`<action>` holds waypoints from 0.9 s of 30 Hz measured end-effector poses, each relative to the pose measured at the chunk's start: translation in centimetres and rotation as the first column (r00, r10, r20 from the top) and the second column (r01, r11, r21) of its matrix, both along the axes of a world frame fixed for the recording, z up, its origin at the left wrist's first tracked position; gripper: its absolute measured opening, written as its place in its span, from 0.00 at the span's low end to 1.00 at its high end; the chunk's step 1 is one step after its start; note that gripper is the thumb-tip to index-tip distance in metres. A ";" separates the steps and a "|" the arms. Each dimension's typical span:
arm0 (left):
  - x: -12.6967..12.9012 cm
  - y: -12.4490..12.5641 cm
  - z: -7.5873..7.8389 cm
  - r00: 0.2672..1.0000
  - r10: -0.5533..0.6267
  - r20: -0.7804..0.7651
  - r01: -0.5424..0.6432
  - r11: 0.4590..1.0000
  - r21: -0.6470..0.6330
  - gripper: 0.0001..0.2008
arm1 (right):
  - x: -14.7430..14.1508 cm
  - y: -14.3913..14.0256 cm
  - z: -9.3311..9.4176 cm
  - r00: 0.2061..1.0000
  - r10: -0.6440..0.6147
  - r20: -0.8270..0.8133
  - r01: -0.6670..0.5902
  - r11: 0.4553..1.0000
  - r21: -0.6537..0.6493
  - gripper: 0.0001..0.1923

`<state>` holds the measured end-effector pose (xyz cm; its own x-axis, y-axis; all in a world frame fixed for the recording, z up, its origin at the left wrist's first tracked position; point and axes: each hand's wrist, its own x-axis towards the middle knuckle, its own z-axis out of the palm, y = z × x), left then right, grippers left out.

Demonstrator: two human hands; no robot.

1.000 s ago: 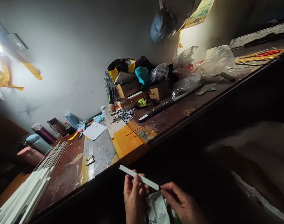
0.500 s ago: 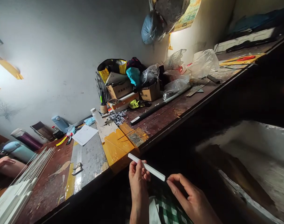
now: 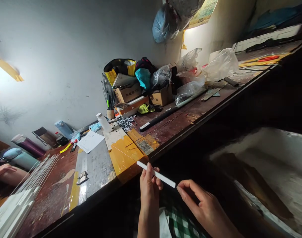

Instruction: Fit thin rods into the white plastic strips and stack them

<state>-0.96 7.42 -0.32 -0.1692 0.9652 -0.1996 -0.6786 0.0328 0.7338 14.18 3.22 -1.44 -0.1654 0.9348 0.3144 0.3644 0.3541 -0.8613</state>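
My left hand (image 3: pixel 150 190) grips a slim white bar (image 3: pixel 166 179) between thumb and fingers, just off the front edge of the workbench. The bar slants down to the right, with its upper left end by the tape-covered corner. At its lower right end, my right hand (image 3: pixel 202 203) has thumb and index finger pressed together, right beside the tip. Whatever is in that pinch, if anything, is too small to make out. Several similar white bars with thin rods (image 3: pixel 19 205) lie stacked at the bench's left end.
The dark red workbench (image 3: pixel 49 188) bears a sheet of paper (image 3: pixel 90 142), a white-capped bottle (image 3: pixel 104 123), a pile of small pins (image 3: pixel 126 123), a long dark tube (image 3: pixel 163 119), cardboard boxes (image 3: pixel 128 93) and plastic bags (image 3: pixel 222 66). A large pale sack or bin liner (image 3: pixel 284 172) is at lower right.
The view has shifted slightly. My left hand still holds the white bar, and my right hand stays pinched beside its end, both in nearly the same place.
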 end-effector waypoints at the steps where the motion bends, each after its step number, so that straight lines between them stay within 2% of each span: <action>1: 0.0 -0.1 0.0 1.000 -0.005 0.006 0.005 1.000 0.000 0.18 | 0.1 0.0 0.1 1.000 -0.005 0.013 0.005 1.000 -0.001 0.09; 7: -0.2 -1.0 0.6 0.997 -0.055 0.052 0.055 0.998 -0.006 0.17 | 0.3 -0.5 0.7 0.999 -0.011 0.051 0.013 1.000 -0.021 0.11; 13: 0.0 -1.1 0.6 0.998 -0.067 0.008 0.067 0.997 -0.036 0.18 | 0.3 -0.8 0.5 0.998 0.032 0.055 -0.032 0.999 0.003 0.08; 18: -0.1 -1.6 0.4 0.997 -0.076 0.018 0.076 0.997 0.013 0.15 | 0.4 -0.5 0.3 0.997 0.024 0.080 -0.023 0.999 -0.023 0.10; 22: -0.4 -1.5 0.4 0.996 -0.080 -0.034 0.081 0.997 0.005 0.15 | 0.2 -0.5 0.8 0.995 0.065 0.080 -0.061 0.997 -0.057 0.12; 27: -0.4 -1.6 1.4 0.997 -0.061 -0.048 0.061 0.998 -0.009 0.14 | -0.4 -0.4 1.4 0.995 0.056 0.081 -0.048 0.994 -0.096 0.14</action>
<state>-1.39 5.86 1.04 -0.1197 0.9724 -0.2004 -0.6391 0.0790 0.7651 13.79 2.83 0.00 -0.2370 0.9488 0.2087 0.4198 0.2938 -0.8587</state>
